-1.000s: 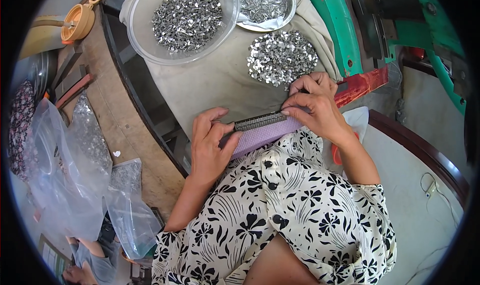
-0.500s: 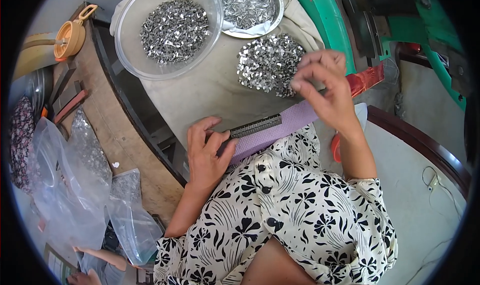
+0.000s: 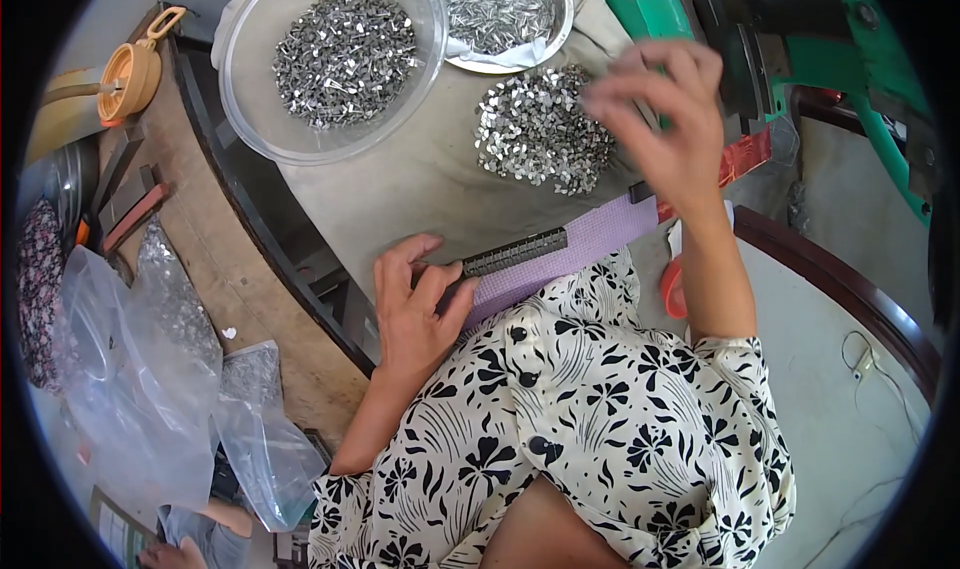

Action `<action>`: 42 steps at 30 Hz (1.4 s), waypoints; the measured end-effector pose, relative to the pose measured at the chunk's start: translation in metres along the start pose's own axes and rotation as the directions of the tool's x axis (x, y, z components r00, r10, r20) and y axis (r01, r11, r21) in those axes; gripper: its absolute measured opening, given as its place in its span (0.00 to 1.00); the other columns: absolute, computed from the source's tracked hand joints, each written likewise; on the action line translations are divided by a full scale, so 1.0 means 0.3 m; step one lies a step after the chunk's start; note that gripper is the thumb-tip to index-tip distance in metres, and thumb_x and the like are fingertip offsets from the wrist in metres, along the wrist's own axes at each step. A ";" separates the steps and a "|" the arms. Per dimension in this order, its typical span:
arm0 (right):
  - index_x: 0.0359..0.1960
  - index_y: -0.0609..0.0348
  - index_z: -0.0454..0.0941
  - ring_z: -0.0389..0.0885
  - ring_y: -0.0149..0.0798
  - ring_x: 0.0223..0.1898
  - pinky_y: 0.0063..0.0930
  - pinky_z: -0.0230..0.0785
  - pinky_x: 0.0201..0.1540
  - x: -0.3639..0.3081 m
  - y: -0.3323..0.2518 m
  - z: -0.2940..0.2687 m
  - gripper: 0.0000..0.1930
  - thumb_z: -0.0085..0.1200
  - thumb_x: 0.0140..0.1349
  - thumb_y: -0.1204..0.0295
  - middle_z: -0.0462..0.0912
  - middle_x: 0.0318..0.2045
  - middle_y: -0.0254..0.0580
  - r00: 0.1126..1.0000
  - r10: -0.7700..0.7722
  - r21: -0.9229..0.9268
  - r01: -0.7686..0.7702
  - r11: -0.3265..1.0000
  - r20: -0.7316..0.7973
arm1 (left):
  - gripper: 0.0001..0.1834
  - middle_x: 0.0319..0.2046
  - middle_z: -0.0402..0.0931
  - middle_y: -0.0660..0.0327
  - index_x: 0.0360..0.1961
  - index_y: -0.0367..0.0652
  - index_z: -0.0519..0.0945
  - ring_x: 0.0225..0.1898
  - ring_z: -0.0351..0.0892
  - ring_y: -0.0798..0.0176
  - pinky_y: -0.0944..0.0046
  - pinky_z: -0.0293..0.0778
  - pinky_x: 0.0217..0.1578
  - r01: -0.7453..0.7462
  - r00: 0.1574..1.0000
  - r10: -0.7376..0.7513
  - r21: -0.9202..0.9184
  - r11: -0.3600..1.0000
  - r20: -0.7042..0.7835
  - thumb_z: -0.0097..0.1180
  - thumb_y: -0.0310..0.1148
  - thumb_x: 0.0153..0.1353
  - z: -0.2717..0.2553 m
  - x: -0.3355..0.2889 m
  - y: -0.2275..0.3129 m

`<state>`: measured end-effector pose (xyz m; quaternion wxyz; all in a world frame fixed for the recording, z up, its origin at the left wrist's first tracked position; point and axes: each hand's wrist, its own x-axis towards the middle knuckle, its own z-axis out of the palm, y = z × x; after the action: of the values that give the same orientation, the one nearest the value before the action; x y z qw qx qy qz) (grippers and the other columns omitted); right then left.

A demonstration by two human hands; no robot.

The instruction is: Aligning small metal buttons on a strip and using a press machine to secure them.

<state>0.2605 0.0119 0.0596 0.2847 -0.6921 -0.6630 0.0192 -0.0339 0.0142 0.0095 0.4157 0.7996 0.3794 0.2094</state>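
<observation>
Item: dark ridged bar [image 3: 515, 252], one, lying lengthwise on the purple pad [image 3: 612, 229], along that pad's far edge. Your left hand [image 3: 412, 304]: at the pad's left end, thumb and fingers pinching the bar's left end; the rest of the bar extends rightward from your grip, uncovered, stopping short of the pad's right end. Your right hand [image 3: 668, 119]: blurred, fingers bent, raised beyond the pad's right end, well apart from the bar; whether its fingertips pinch anything cannot be told. Just beyond the pad: pile of small metal pieces [image 3: 540, 134], loose on a beige cloth [image 3: 390, 197], close to your right fingertips. Farther beyond the pad, leftward: clear plastic bowl [image 3: 248, 94], part filled with metal pieces. Farther beyond the pad, straight across: round metal dish [image 3: 566, 17], lined, holding slender shiny pieces. Left of the pad: brown table [image 3: 265, 279], plastic bags [image 3: 140, 399] alongside
</observation>
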 end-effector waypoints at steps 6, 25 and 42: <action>0.33 0.42 0.88 0.65 0.42 0.45 0.35 0.56 0.49 -0.308 -0.105 -0.029 0.12 0.71 0.43 0.68 0.79 0.37 0.28 0.991 -0.051 -0.077 0.061 0.995 0.125 | 0.13 0.50 0.74 0.53 0.33 0.38 0.82 0.47 0.72 0.50 0.58 0.74 0.42 -0.016 1.000 0.016 0.006 1.000 0.001 0.71 0.25 0.45 0.001 0.006 -0.003; 0.35 0.42 0.88 0.66 0.40 0.41 0.32 0.57 0.46 -0.460 -0.080 -0.005 0.17 0.70 0.38 0.73 0.78 0.34 0.28 0.999 -0.039 -0.199 0.033 0.979 -0.028 | 0.13 0.48 0.74 0.49 0.30 0.37 0.81 0.45 0.74 0.50 0.58 0.72 0.44 0.000 1.000 0.000 0.020 1.000 -0.005 0.72 0.23 0.43 0.007 0.007 0.006; 0.49 0.57 0.84 0.71 0.47 0.53 0.38 0.62 0.59 -0.542 0.124 -0.074 0.19 0.66 0.53 0.75 0.78 0.50 0.45 0.915 0.400 -0.082 -0.403 0.911 -0.057 | 0.12 0.49 0.75 0.52 0.31 0.39 0.80 0.45 0.75 0.49 0.55 0.71 0.43 -0.150 0.988 0.155 0.147 0.978 -0.021 0.71 0.25 0.47 0.027 -0.022 -0.012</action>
<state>0.2837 -0.1459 0.0053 0.2554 -0.8260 -0.5013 0.0333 -0.0343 0.0064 0.0017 0.3331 0.8509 0.3378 0.2258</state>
